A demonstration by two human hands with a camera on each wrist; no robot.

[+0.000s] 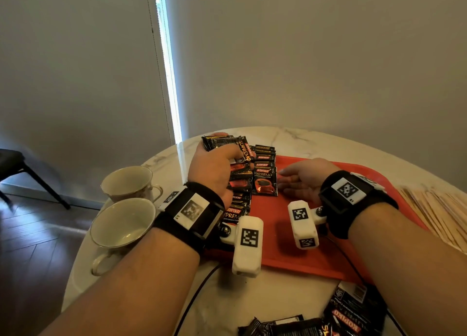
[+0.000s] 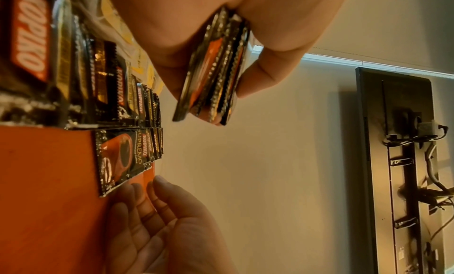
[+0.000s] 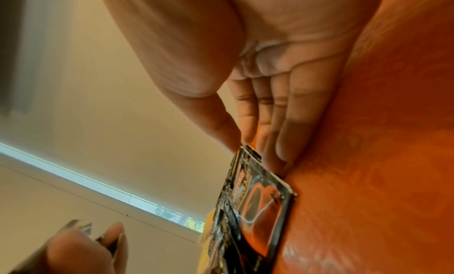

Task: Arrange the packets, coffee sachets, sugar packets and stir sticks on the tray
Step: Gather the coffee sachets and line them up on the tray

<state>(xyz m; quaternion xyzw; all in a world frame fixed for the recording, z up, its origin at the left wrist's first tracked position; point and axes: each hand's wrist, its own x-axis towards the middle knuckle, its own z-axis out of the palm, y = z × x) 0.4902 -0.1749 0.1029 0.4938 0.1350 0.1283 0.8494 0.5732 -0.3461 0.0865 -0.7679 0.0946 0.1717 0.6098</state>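
Above the red tray (image 1: 316, 249), the left hand (image 1: 214, 168) is gripping a stack of glossy black coffee sachets (image 1: 227, 143) over overlapping rows (image 1: 264, 173); the right hand (image 1: 303, 181) is lying flat, fingers (image 3: 290, 126) extended, touching the nearest sachet on the marble table (image 1: 252, 295).

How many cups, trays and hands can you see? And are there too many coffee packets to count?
White ceramic teacups: 2
Red plastic tray: 1
Hands, left hand and right hand: 2
Total: 5
Black coffee sachets: they overlap too much to count, and so do the wooden stir sticks.
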